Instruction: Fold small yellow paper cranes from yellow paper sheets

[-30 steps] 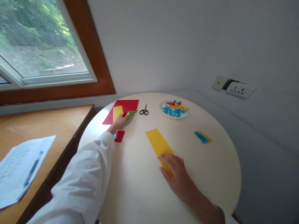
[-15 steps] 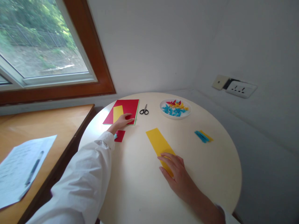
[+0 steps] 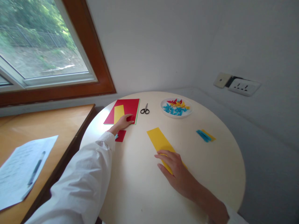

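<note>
On the round table, my left hand (image 3: 124,121) rests with fingers apart over the front right part of a stack of red paper (image 3: 131,105), whose edge shows green. A yellow paper piece (image 3: 119,111) lies on that stack, partly behind the hand. Under my left wrist sits a small red paper piece (image 3: 121,136) with something pale beside it, half hidden by the sleeve. My right hand (image 3: 174,168) lies with spread fingers on a long yellow paper strip (image 3: 158,138), covering its near half.
Small black-handled scissors (image 3: 145,110) lie right of the red stack. Farther right stands a white plate (image 3: 177,116) of blue, yellow and red folded paper shapes. Blue strips (image 3: 204,136) lie over yellow ones (image 3: 211,136) at the right. A wooden desk at left holds written paper (image 3: 21,174) and a pen (image 3: 36,168).
My right hand has shifted slightly left across the yellow strip. The left hand's fingers have drawn in a little on the red stack. The whole view has moved slightly.
</note>
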`<state>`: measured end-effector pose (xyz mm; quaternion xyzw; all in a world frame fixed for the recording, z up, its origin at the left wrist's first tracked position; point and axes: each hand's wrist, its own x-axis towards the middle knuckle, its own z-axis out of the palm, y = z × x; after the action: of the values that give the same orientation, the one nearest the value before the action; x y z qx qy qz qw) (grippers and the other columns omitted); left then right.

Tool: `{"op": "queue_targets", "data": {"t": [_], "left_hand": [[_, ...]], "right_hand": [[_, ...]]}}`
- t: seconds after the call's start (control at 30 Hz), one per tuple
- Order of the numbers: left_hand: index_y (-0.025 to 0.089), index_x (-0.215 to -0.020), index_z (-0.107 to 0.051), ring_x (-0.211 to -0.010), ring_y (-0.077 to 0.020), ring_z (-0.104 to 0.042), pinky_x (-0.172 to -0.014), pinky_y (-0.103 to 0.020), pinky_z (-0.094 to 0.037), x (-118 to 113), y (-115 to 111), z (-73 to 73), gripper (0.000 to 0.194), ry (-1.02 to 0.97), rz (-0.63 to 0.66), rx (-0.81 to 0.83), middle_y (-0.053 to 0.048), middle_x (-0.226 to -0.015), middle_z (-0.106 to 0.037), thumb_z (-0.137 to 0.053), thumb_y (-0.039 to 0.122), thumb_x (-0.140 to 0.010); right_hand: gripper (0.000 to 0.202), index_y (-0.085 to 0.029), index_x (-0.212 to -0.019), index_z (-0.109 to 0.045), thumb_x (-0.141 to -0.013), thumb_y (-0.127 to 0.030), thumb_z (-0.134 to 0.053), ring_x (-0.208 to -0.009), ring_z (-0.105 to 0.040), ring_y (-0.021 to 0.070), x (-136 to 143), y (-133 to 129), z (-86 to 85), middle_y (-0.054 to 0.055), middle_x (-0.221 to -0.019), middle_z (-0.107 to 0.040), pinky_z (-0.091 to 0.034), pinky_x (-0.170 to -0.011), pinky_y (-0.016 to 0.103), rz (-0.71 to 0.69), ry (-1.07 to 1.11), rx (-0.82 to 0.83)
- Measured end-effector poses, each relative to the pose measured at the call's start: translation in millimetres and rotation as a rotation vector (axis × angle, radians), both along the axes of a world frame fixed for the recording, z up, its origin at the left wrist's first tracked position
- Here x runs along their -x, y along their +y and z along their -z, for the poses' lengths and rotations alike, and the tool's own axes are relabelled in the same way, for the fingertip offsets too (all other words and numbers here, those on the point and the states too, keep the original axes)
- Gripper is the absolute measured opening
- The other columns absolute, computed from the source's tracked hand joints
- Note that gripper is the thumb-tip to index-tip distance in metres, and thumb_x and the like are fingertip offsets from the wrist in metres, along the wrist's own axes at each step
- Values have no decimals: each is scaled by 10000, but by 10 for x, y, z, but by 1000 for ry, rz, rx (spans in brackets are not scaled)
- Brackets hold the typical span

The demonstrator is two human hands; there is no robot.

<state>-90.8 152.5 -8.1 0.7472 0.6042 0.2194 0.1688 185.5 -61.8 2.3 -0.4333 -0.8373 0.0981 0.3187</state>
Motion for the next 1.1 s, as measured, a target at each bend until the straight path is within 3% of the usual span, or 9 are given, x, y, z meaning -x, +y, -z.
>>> {"op": "queue_targets", "data": {"t": [0.1, 0.17, 0.27, 0.37, 0.6, 0.77, 0.87, 0.97, 1.1], "left_hand": [[174, -1256, -535, -1197, -255, -508, -1019, -360, -382, 5, -2, 11, 507, 6, -3, -4, -104, -1312, -551, -608, 322, -776], [182, -1273, -521, -1209, -255, -501, -1025, -362, -377, 19, 1, 17, 520, 2, -2, 2, -100, -1324, -542, -599, 336, -782], [168, -1306, -490, -1223, -266, -491, -1030, -374, -374, 57, 12, 18, 577, -15, 13, 23, -119, -1340, -525, -596, 383, -781], [162, -1336, -457, -1252, -286, -462, -1039, -389, -366, 112, 25, 5, 699, -38, 59, 62, -134, -1374, -486, -642, 453, -728], [193, -1372, -411, -1264, -280, -455, -1045, -357, -367, 243, 82, -101, 892, -114, 244, 184, -91, -1393, -473, -763, 421, -584], [203, -1363, -427, -1271, -286, -442, -1065, -367, -339, 280, 112, -158, 823, -163, 279, 208, -58, -1396, -474, -735, 394, -624], [186, -1352, -443, -1230, -295, -484, -1052, -393, -354, 291, 128, -129, 781, -196, 284, 203, -63, -1357, -517, -705, 428, -658], [155, -1356, -433, -1251, -300, -462, -1061, -394, -342, 305, 149, -75, 812, -226, 278, 190, -91, -1380, -488, -707, 452, -652], [144, -1360, -425, -1271, -301, -441, -1074, -397, -328, 313, 162, -47, 828, -261, 272, 186, -111, -1398, -461, -723, 433, -644]], "right_hand": [[337, -196, -1206, -552, -932, -271, -371, -1192, -523, 211, 209, 411, -226, 114, -1253, -596, -369, -992, 440, -113, -157, 95], [383, -158, -1270, -502, -941, -270, -340, -1296, -417, 232, 421, 785, -299, 151, -1370, -488, -267, -1064, 482, -114, -277, 134], [449, -127, -1334, -426, -943, -329, -337, -1356, -323, 252, 745, 1299, -242, 175, -1432, -397, -219, -1086, 496, -75, -399, 214], [462, -99, -1330, -426, -941, -332, -336, -1343, -339, 271, 965, 1596, -72, 198, -1413, -415, -208, -1082, 522, -82, -441, 232], [448, -109, -1321, -414, -948, -315, -276, -1339, -324, 270, 1114, 1805, 208, 191, -1395, -436, -143, -1089, 536, -97, -359, 144], [415, -101, -1282, -456, -922, -280, -357, -1314, -369, 254, 1108, 1876, 214, 177, -1374, -471, -145, -1097, 496, -106, -56, 275], [370, -138, -1232, -516, -916, -264, -371, -1235, -471, 229, 1128, 1921, 164, 133, -1310, -548, -257, -1067, 429, -56, 51, 327], [352, -133, -1159, -575, -922, -279, -359, -1094, -579, 196, 1185, 2017, 128, 116, -1198, -631, -410, -939, 324, 43, 181, 395], [300, -142, -929, -676, -882, -320, -438, -883, -648, 175, 1266, 2188, 125, 73, -952, -719, -473, -771, 266, 140, 319, 489]]}}
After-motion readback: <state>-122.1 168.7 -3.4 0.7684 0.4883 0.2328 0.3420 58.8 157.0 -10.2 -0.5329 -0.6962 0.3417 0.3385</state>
